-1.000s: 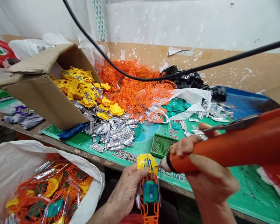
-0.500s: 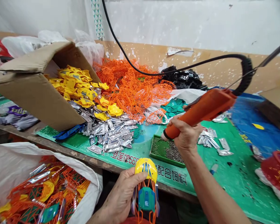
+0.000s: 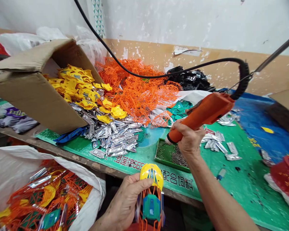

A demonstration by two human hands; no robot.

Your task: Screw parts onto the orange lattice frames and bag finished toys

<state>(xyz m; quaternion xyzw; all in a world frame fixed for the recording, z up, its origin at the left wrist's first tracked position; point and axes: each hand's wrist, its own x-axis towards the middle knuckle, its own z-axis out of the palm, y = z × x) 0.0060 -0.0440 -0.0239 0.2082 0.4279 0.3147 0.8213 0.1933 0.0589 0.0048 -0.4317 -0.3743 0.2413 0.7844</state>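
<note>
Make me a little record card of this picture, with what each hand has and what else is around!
Left hand: holds a toy car with a yellow front
Right hand: holds an orange corded tool
Nearest the tool: a green tray of small dark bits
Around: a cardboard box, orange plastic frames, silver pieces, a white sack, a red basket
</note>
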